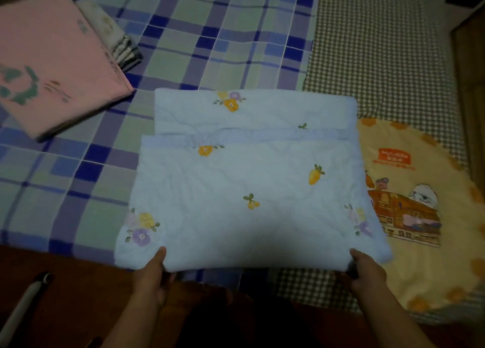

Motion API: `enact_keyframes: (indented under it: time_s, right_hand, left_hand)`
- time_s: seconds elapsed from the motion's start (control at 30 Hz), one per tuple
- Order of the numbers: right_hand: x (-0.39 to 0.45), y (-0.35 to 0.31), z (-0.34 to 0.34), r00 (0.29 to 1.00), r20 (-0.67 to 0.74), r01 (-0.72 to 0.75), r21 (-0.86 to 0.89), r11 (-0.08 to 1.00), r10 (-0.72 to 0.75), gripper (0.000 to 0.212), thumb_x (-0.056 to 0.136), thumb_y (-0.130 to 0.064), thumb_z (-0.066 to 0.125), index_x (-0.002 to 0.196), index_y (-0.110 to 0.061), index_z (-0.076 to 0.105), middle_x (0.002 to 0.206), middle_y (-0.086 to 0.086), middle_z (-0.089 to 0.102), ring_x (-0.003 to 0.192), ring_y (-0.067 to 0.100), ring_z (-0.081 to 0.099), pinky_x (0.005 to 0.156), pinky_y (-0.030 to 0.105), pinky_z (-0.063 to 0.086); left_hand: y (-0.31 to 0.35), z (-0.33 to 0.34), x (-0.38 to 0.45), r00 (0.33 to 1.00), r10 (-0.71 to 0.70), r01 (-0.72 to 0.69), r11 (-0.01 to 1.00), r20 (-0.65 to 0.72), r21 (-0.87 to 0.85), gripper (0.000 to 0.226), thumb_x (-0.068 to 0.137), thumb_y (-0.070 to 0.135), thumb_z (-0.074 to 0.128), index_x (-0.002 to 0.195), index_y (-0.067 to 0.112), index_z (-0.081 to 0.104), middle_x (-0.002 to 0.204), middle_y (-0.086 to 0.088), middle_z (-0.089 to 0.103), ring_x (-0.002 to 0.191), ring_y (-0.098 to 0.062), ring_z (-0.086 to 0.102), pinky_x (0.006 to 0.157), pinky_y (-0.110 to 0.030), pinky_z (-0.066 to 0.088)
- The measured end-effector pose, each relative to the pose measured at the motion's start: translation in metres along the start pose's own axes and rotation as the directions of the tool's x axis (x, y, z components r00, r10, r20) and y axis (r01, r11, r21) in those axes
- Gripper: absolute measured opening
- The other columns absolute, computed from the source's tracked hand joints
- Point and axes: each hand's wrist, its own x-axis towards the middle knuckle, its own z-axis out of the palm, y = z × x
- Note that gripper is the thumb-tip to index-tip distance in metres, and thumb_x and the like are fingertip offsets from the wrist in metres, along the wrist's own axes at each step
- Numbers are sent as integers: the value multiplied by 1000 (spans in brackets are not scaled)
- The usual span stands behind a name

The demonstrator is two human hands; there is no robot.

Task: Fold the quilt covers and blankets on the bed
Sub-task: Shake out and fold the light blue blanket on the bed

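A light blue quilted blanket with flower and fruit prints lies folded in layers in the middle of the bed. My left hand grips its near left edge, thumb on top and fingers underneath. My right hand grips its near right edge the same way. The near edge is lifted slightly off the bed. A folded pink cover lies at the far left, on top of a striped folded cloth.
The bed has a blue, purple and green plaid sheet and a brown checked sheet on the right. A yellow cartoon-print blanket lies at the right. The wooden bed edge and a white pen-like object sit at the near left.
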Motion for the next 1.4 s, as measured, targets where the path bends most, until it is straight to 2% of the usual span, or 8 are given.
enact_keyframes:
  time_s: [0.07, 0.17, 0.27, 0.37, 0.53, 0.67, 0.97, 1.4]
  right_hand:
    - [-19, -5, 7, 915, -220, 213, -447, 869, -337, 101, 53, -22, 81, 142, -11, 36, 142, 24, 42, 124, 48, 47, 85, 60, 51]
    - [-49, -23, 36, 354, 212, 680, -727, 95, -911, 67, 80, -13, 64, 141, -3, 39, 147, 28, 35, 136, 44, 32, 112, 54, 32]
    - [-71, -7, 80, -13, 589, 735, -542, -408, -808, 58, 94, -29, 50, 147, -6, 41, 155, 26, 30, 144, 43, 26, 118, 54, 23]
    - [-64, 27, 89, -199, 829, 707, -248, -663, -523, 57, 99, -39, 46, 151, -18, 38, 160, 17, 25, 148, 38, 21, 120, 53, 17]
    - [69, 8, 6, 328, 640, 533, -733, -424, -695, 65, 101, -53, 24, 157, -22, 18, 166, 7, 5, 152, 32, 7, 119, 54, 20]
    - [76, -10, -6, 508, 402, 480, -866, -136, -762, 62, 101, -47, 26, 156, -22, 21, 159, 20, 25, 146, 42, 19, 117, 60, 18]
    - [-30, -92, 172, -77, 677, 812, -383, -440, -732, 53, 90, -33, 46, 136, -8, 56, 146, 21, 47, 137, 43, 39, 112, 55, 32]
    - [17, -207, 272, 169, 765, 619, -573, -537, -622, 66, 95, -67, 26, 73, -21, 67, 80, 8, 68, 84, 32, 64, 70, 35, 44]
  left_hand:
    - [-7, -15, 16, 988, 94, -61, 968, -126, 245, 96, 60, 52, 86, 144, 22, 48, 138, -7, 59, 122, -33, 59, 95, -52, 52]
    - [7, 11, 5, 726, 688, -331, 326, 18, 886, 83, 72, 53, 57, 140, 7, 45, 135, -30, 50, 124, -46, 47, 105, -51, 43]
    - [-8, 82, -45, 368, 607, -649, -375, 704, 662, 60, 92, 41, 47, 144, 13, 50, 144, -30, 43, 134, -47, 37, 112, -52, 32]
    - [-60, 121, -47, 300, 355, -664, -589, 886, 461, 59, 95, 47, 45, 151, 28, 41, 159, -19, 29, 147, -43, 24, 117, -57, 22]
    - [-91, 134, -15, 295, 299, -584, -696, 908, 419, 61, 95, 52, 40, 152, 31, 37, 163, -14, 22, 152, -37, 13, 118, -61, 14]
    - [-90, 135, -17, 318, 274, -579, -702, 908, 415, 61, 96, 53, 36, 152, 30, 36, 164, -13, 20, 152, -36, 11, 118, -60, 15]
    - [14, 190, 10, 307, 375, -584, -652, 875, 484, 60, 99, 51, 30, 156, 32, 27, 165, -14, 14, 153, -35, 7, 121, -51, 15]
    - [182, 257, 144, 430, 198, -574, -693, 881, 436, 63, 94, 72, 21, 98, 25, 63, 96, -7, 72, 95, -32, 66, 77, -36, 45]
